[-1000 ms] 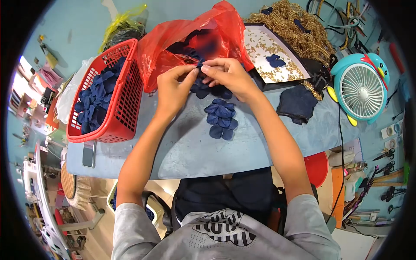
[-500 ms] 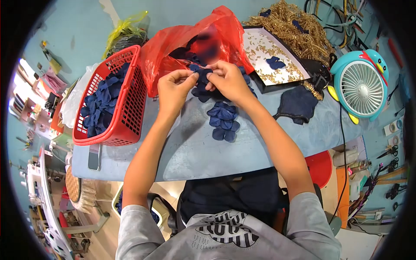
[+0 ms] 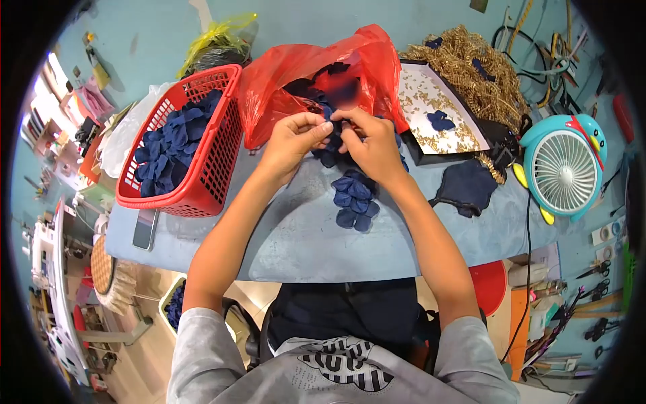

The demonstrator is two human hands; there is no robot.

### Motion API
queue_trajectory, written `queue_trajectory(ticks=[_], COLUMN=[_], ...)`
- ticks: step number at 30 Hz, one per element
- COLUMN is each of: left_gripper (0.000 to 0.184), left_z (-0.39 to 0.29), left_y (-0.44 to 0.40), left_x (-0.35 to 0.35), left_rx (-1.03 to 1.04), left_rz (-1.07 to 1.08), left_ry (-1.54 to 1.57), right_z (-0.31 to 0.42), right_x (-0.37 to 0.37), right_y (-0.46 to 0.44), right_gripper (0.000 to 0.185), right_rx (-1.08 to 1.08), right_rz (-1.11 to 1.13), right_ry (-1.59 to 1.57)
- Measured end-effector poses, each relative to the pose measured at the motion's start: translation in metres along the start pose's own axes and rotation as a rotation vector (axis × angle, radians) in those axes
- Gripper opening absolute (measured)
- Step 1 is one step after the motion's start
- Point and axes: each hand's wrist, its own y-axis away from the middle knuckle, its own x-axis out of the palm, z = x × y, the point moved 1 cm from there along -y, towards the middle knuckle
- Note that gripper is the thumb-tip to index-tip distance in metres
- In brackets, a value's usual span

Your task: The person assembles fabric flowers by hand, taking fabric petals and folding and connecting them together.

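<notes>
My left hand [image 3: 295,143] is closed in a pinch, thumb against fingertips, at the mouth of the red plastic bag [image 3: 269,74]. Close beside it, my right hand [image 3: 370,143] has its fingers curled in a pinch too. Between the fingertips shows a navy fabric petal piece [image 3: 332,128], largely covered by the fingers and merging with the dark petals behind. Just below the hands, a cluster of navy fabric petals [image 3: 354,195] lies on the blue-grey table [image 3: 309,252]. More dark pieces fill the bag's opening.
A red basket [image 3: 222,158] of navy petals stands at left, with a phone [image 3: 145,230] by it. To the right are a tray [image 3: 431,87] of small gold pieces, a heap of gold trim [image 3: 471,67], a dark fabric piece [image 3: 464,187] and a penguin-shaped fan [image 3: 564,168].
The view has shifted slightly, so the table items sit lower and mostly further right. My hands stay together by the bag; the navy piece between them shows less than before.
</notes>
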Motion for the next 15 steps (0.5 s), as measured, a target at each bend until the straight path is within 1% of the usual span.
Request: queue_trajectory(ticks=[1, 5, 6, 9, 12, 15], left_gripper=[0.01, 0.01, 0.009, 0.006, 0.004, 0.004], left_z=[0.001, 0.01, 0.01, 0.008, 0.005, 0.004], left_y=[0.001, -0.002, -0.001, -0.002, -0.003, -0.003], left_x=[0.001, -0.007, -0.008, -0.006, -0.006, -0.006], left_rx=[-0.03, -0.119, -0.13, -0.142, -0.124, -0.073], left_rz=[0.009, 0.122, 0.121, 0.109, 0.082, 0.052], left_ry=[0.022, 0.178, 0.195, 0.25, 0.277, 0.251], right_z=[0.001, -0.008, -0.01, -0.013, -0.018, -0.021], right_x=[0.002, -0.002, -0.002, -0.005, -0.006, -0.006], right_y=[-0.001, -0.001, -0.001, -0.004, -0.005, -0.005], right_gripper=[0.013, 0.005, 0.005, 0.004, 0.004, 0.007], right_rx=[0.039, 0.184, 0.197, 0.223, 0.202, 0.19], right_rz=[-0.041, -0.009, -0.002, 0.023, 0.04, 0.065], right_ry=[-0.042, -0.143, -0.185, -0.293, -0.328, -0.278])
